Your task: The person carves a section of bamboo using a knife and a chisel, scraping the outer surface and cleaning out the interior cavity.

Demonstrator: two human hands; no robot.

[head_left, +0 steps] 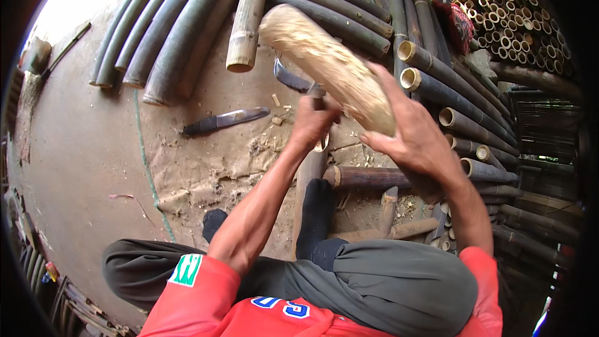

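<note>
My left hand [314,123] is closed around the grip of a knife with a dark, hooked blade [291,79], which points away to the left. Just below that fist is the cut end of a bamboo pole [310,165], running back toward my legs beside my foot. In my right hand [415,134] is a thick, pale wooden block [327,59], rough and chipped along its side. Fingers and thumb clasp its near end, and it slants up to the far left, above the hooked knife. A straight knife [228,120] with a dark handle lies on the ground to the left.
Dark bamboo poles [193,34] lie at the far left, with a paler pole [246,25] beside them. More poles [462,97] are stacked on the right, and a heap of cut bamboo [508,19] stands behind. Chips [276,121] litter the ground before my feet [316,212].
</note>
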